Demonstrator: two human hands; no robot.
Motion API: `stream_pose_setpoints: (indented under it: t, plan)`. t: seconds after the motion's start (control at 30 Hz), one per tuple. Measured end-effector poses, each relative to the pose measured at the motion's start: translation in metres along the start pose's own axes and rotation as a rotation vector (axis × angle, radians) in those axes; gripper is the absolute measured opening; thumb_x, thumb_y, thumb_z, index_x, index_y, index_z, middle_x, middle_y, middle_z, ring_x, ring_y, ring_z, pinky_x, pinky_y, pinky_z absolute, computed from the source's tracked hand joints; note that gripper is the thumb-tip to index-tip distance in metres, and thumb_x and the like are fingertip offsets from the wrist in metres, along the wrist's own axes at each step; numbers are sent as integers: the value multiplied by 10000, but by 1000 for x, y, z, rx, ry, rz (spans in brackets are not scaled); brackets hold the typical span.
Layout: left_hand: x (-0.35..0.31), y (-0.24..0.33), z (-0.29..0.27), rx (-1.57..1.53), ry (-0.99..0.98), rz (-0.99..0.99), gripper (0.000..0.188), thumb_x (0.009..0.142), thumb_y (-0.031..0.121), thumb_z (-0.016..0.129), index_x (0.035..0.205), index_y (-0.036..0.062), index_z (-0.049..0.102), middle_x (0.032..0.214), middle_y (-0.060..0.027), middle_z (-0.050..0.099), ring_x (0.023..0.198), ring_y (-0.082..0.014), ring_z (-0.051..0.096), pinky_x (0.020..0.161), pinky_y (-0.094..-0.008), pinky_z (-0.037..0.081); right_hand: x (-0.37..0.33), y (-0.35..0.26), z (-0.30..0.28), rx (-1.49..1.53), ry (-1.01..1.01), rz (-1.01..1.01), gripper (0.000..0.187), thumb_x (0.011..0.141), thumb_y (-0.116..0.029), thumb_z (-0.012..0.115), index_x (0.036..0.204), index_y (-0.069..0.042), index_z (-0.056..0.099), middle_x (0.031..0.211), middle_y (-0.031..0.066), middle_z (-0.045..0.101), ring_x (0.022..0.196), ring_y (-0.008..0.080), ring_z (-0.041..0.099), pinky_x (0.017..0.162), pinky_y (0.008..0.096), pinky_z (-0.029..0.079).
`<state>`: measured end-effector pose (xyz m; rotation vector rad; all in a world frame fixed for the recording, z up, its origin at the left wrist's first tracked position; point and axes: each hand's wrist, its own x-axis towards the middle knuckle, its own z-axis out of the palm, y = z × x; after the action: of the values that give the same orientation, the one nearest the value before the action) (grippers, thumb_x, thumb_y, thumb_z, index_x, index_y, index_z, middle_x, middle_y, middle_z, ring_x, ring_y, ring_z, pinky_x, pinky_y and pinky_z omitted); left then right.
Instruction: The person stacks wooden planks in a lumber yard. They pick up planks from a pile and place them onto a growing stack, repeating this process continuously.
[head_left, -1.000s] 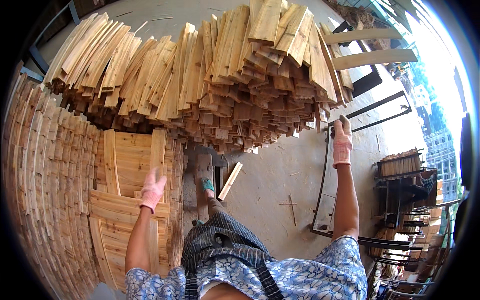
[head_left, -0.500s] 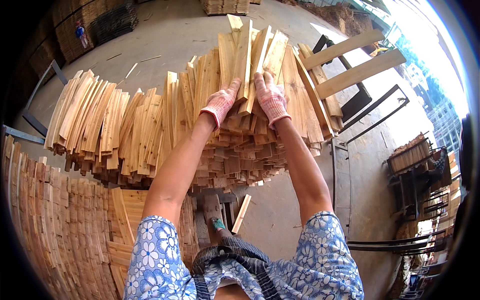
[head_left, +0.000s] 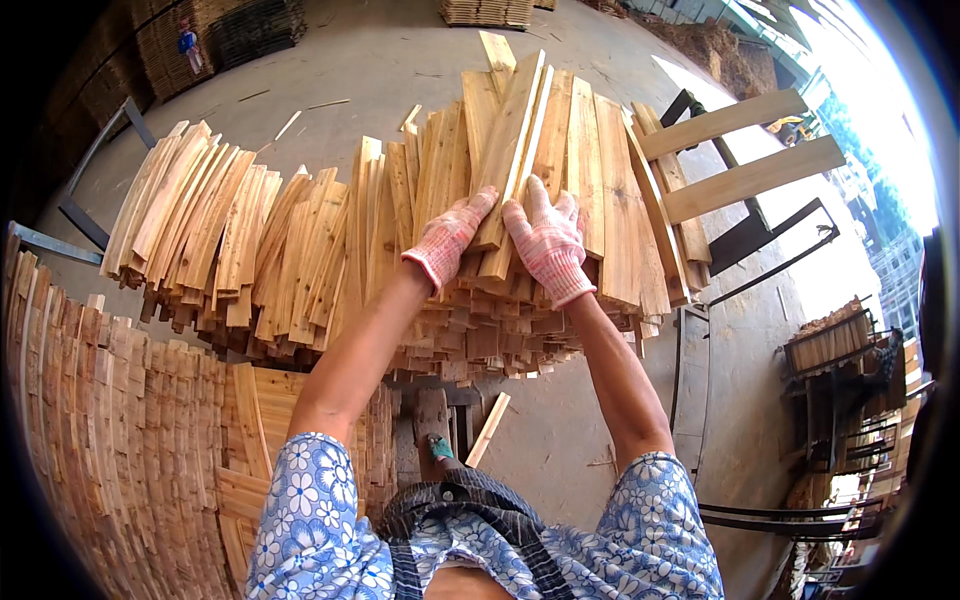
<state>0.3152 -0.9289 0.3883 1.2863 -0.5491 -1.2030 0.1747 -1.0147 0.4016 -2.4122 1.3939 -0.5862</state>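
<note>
Both my hands wear pinkish-white knit gloves and reach over a tall stack of wooden boards. My left hand (head_left: 455, 236) is closed on the left edge of a loose wooden plank (head_left: 510, 150), which lies aslant on top of the stack. A second, narrower plank (head_left: 534, 125) lies tight along its right side. My right hand (head_left: 550, 238) rests against these planks from the right, fingers stretched and apart over the board tops. The undersides of both hands are hidden. Broad boards (head_left: 618, 200) lie side by side just right of my right hand.
Stacked boards (head_left: 190, 215) continue leftward, and a second tall stack (head_left: 110, 420) stands at near left. Two planks (head_left: 755, 180) jut out at right above a black metal frame (head_left: 770, 235). A short plank (head_left: 488, 430) lies on the floor by my foot. A person (head_left: 190, 45) stands far left.
The two planks between my hands have come together side by side. My right hand has spread its fingers and slid nearer along them. The whole view has shifted slightly.
</note>
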Motion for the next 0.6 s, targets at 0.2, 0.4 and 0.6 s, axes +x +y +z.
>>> stream_pose_setpoints:
  t: [0.2, 0.4, 0.6]
  plan:
    - [-72, -87, -32, 378, -68, 389, 746, 988, 475, 664, 1551, 61, 401, 1442, -130, 559, 1328, -206, 534, 1091, -346, 474, -90, 9, -18, -90, -88, -209, 798, 964, -568, 541, 1585, -97, 367, 1506, 441, 318, 1442, 583, 282, 1196, 590, 250]
    - [-97, -107, -39, -126, -82, -152, 961, 962, 516, 697, 1651, 106, 169, 1533, -104, 457, 1347, -218, 504, 1097, -371, 473, -151, 48, -41, 452, 63, -117, 669, 961, -485, 645, 1437, -33, 516, 1374, 256, 503, 1282, 386, 517, 1097, 484, 420]
    - [-82, -47, -7, 278, -68, -61, 646, 1042, 6, 435, 1616, 289, 343, 1654, -184, 347, 1535, -362, 312, 1219, -392, 356, -146, 166, -39, 1220, -264, 810, 511, 969, -506, 676, 1246, -77, 651, 1170, 103, 671, 1046, 219, 637, 918, 405, 522]
